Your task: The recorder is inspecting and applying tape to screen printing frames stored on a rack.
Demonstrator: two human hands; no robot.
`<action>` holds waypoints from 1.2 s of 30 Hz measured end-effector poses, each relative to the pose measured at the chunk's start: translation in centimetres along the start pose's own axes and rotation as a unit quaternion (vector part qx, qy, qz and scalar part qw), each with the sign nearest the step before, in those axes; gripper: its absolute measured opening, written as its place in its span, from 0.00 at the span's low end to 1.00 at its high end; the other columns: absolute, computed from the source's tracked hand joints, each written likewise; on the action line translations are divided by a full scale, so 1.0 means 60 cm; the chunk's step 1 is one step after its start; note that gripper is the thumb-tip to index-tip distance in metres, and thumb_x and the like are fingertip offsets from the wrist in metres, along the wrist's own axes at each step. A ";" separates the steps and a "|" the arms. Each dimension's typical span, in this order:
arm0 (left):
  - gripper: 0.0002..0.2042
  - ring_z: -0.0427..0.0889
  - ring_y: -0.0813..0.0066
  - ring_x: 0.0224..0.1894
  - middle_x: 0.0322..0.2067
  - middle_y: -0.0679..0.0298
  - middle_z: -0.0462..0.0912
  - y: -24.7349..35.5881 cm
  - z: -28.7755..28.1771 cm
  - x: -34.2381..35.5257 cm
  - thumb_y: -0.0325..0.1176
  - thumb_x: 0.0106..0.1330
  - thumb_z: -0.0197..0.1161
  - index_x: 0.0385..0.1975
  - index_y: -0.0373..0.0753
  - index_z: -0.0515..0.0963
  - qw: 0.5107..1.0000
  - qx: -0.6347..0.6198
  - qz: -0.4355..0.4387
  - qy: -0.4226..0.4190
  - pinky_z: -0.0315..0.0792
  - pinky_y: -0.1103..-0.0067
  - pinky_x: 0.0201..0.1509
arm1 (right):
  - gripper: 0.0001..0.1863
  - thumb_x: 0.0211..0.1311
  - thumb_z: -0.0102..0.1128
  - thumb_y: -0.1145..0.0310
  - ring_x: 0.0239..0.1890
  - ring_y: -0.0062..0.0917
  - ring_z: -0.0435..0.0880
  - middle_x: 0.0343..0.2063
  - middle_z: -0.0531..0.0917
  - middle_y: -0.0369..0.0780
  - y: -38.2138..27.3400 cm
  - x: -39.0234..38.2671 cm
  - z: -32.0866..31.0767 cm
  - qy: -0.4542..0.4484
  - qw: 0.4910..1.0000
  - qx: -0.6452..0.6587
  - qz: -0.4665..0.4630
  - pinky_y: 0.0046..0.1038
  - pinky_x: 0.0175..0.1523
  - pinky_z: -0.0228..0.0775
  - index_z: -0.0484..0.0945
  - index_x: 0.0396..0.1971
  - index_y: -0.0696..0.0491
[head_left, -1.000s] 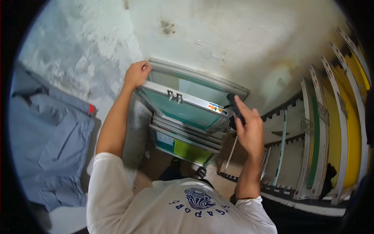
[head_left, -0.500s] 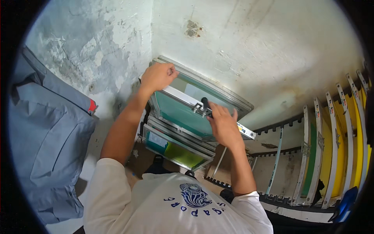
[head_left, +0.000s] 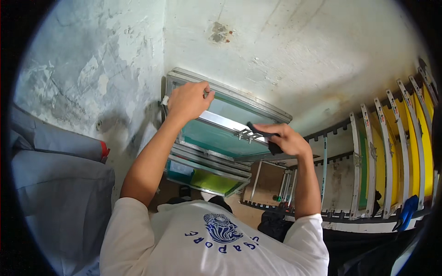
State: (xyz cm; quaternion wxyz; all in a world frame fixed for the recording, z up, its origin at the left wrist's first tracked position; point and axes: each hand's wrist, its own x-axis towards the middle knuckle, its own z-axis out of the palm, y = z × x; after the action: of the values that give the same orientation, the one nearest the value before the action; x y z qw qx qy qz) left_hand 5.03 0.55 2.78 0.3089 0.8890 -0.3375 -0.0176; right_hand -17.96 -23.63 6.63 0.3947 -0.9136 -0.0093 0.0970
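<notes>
A silver screen-printing frame (head_left: 224, 123) with green mesh stands tilted in front of me, metal brackets fixed on its top bar. At that bar's left end, my left hand (head_left: 189, 101) is closed with curled fingers; the grip itself is partly hidden. My right hand (head_left: 291, 139) is closed on a black cloth (head_left: 275, 147), which lies over the right part of the same bar, just beside the brackets. Another silver frame (head_left: 244, 94) leans on the wall behind it. Closer to my body stand more frames, one with a yellow-green mesh (head_left: 212, 182).
Along the right, a black notched rack (head_left: 334, 215) holds several upright frames with yellow mesh (head_left: 399, 152). A blue cloth (head_left: 407, 212) hangs near its end. Grey fabric (head_left: 62, 193) fills the left side. Peeling walls (head_left: 87, 73) meet behind the frames.
My right hand has slid rightward along the top bar with the black cloth, away from the brackets. My left hand stays near the bar's left end. The view has shifted slightly.
</notes>
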 end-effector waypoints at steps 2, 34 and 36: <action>0.14 0.88 0.52 0.36 0.30 0.58 0.89 0.000 0.001 -0.002 0.46 0.70 0.64 0.38 0.42 0.85 1.000 0.005 -0.008 0.012 0.80 0.60 0.40 | 0.36 0.59 0.52 0.91 0.67 0.28 0.78 0.67 0.80 0.43 -0.013 0.048 0.004 -0.040 0.998 0.048 0.027 0.26 0.73 0.64 0.77 0.67 0.48; 0.12 0.87 0.52 0.35 0.29 0.58 0.88 -0.007 0.020 -0.013 0.43 0.66 0.64 0.37 0.42 0.85 0.993 0.006 -0.044 0.112 0.80 0.62 0.42 | 0.25 0.67 0.65 0.79 0.55 0.15 0.79 0.60 0.86 0.36 -0.054 0.198 0.028 -0.166 0.982 0.074 -0.054 0.21 0.66 0.66 0.83 0.63 0.45; 0.11 0.86 0.53 0.35 0.29 0.58 0.87 -0.009 0.018 -0.013 0.43 0.65 0.65 0.37 0.42 0.85 0.992 0.001 -0.037 0.117 0.80 0.61 0.43 | 0.24 0.68 0.65 0.77 0.53 0.14 0.78 0.59 0.86 0.34 -0.061 0.199 0.034 -0.173 0.982 0.062 -0.040 0.20 0.63 0.68 0.83 0.63 0.43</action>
State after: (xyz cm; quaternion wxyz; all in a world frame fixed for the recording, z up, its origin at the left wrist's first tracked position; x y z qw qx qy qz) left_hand 4.46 0.75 1.47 0.3443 0.8973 -0.2655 0.0756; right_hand -6.40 -18.55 5.87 0.4463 -0.8558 -0.1083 0.2382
